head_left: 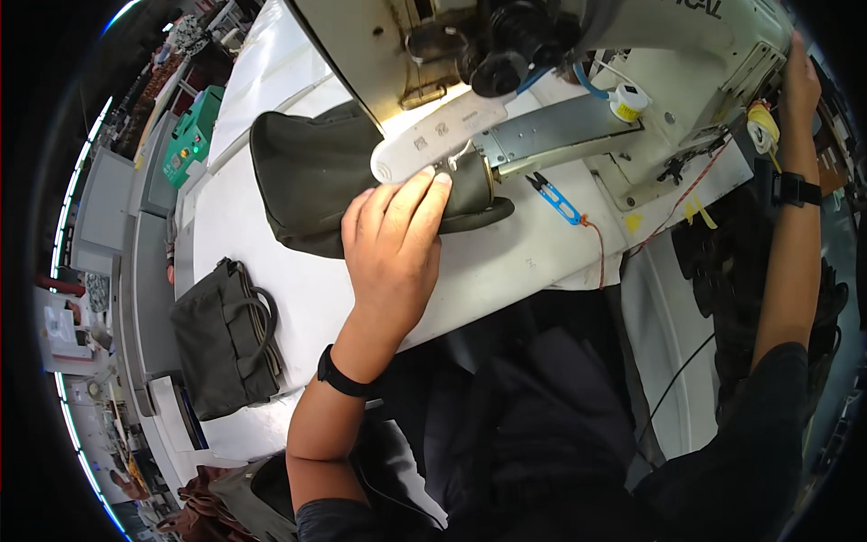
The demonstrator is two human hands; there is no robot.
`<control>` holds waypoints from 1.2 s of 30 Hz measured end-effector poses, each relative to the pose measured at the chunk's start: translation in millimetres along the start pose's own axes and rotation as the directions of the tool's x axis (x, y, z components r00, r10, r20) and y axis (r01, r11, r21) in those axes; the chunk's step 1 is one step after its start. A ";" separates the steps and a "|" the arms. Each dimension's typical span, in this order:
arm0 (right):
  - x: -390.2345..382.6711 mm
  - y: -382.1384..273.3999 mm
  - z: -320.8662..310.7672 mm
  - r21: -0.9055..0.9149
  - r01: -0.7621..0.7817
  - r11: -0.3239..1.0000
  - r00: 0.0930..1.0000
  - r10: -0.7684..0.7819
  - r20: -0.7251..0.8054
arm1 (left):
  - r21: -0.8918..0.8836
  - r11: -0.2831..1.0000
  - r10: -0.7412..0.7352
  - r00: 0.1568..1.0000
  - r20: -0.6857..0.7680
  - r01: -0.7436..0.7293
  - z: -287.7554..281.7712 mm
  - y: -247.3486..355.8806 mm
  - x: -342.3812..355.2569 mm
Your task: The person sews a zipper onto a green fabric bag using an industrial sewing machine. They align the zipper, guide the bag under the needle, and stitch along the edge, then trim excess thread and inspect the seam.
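A dark olive bag [307, 185] lies on the white table, with one end around the narrow arm [560, 140] of a sewing machine [686, 99]. My left hand [393, 244] grips the bag close to the needle area, its fingertips on the fabric beside a pale, rounded guard [438, 135]. The thumb is mostly hidden. At the far right, my right hand [799, 86] is raised against the machine's end; its fingers are largely out of sight behind the housing. Thread snips with blue handles [558, 200] lie right of the bag, tied to a reddish cord.
A second dark olive bag [226, 343] with handles lies at the table's left edge. More dark and brown pieces [244, 492] lie below it. Left of the table stands a green box [192, 135] with controls. A yellow-and-white thread spool [763, 126] sits by the machine's right end.
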State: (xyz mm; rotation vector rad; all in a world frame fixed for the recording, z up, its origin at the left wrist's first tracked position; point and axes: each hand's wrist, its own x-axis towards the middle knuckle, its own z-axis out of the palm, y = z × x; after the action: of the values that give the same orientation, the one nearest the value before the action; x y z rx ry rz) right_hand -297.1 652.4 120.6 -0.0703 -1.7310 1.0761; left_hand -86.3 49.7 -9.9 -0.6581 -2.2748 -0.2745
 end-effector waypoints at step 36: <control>-63.8 -21.5 31.7 0.292 -0.282 0.914 0.947 0.314 -0.069 | 0.046 0.998 -0.054 0.996 0.064 0.051 -11.8 6.1 7.1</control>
State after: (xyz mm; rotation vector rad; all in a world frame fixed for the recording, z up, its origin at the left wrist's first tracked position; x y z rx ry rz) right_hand -284.0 587.3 87.1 -0.2220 -1.4793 1.5040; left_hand -80.2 53.1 3.4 -0.5928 -2.3564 -0.2306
